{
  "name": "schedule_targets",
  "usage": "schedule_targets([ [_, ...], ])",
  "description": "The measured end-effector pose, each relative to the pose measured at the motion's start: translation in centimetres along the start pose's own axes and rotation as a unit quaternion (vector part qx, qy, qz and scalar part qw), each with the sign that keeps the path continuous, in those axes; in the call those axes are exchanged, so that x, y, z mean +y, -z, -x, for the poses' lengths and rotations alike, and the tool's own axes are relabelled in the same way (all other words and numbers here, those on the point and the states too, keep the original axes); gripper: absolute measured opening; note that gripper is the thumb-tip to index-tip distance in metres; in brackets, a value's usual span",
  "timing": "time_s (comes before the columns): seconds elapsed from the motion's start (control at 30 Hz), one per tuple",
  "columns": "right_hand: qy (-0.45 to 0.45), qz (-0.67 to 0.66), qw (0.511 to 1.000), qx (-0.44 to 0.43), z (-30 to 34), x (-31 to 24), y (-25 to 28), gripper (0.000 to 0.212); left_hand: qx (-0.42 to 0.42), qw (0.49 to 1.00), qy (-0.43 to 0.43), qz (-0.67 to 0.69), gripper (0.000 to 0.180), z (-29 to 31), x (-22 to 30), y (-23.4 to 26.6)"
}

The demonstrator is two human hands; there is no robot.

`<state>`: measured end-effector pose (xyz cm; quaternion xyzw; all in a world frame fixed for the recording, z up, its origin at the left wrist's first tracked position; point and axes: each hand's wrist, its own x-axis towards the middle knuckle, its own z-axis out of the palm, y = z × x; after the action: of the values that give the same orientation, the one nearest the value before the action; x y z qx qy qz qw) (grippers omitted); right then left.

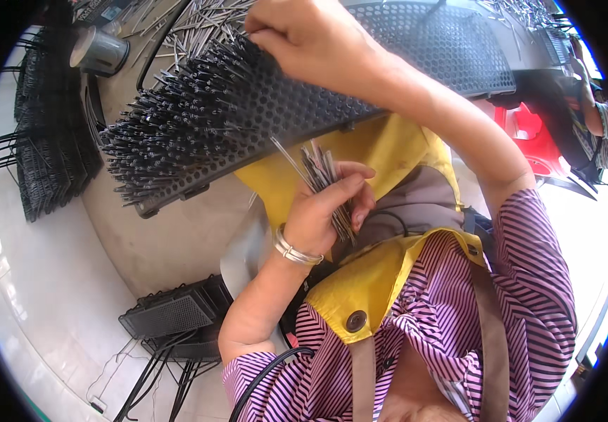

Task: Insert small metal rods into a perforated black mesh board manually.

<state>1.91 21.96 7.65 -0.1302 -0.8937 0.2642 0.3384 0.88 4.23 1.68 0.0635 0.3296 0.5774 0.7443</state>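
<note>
My left hand [328,204], with silver bangles at its wrist, is closed around a bundle of thin metal rods [314,165] in front of my apron. The rods stick out above and below the fingers at a slant. Farther out, my right hand [293,35] is pinched over a black perforated rack [431,42]; what its fingertips hold, if anything, is hidden. Many dark thin rods [184,119] stand packed in the holes of the rack's left part. Toward the right its holes show bare.
Loose metal rods [202,28] lie piled behind the rack, near a grey metal can [100,50]. Black racks with hooked wires [54,133] hang at the left. More black perforated trays [177,309] stand low at the lower left. A red stool [533,137] is at the right.
</note>
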Motion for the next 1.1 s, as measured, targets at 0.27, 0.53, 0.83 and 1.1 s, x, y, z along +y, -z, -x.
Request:
schedule_targets([
  [0.27, -0.015, 0.052, 0.996, -0.075, -1.0, -0.2, -0.3, 0.007, -0.006, 1.0, 0.002, 0.006, 0.021, 0.1, 0.0, 0.0],
  [0.53, -0.026, -0.008, 1.0, -0.014, -0.4, -0.5, -0.2, 0.008, -0.003, 1.0, 0.003, 0.003, 0.021, 0.1, 0.1, -0.1],
  [0.83, -0.014, 0.02, 1.0, 0.019, 0.2, 0.1, -1.0, 0.009, 0.011, 1.0, 0.014, 0.005, 0.02, 0.2, 0.1, -0.2],
  [1.1, 0.053, 0.068, 0.996, 0.029, 1.3, 0.5, -0.9, 0.01, -0.001, 1.0, 0.01, -0.01, 0.019, 0.1, 0.2, -0.4],
])
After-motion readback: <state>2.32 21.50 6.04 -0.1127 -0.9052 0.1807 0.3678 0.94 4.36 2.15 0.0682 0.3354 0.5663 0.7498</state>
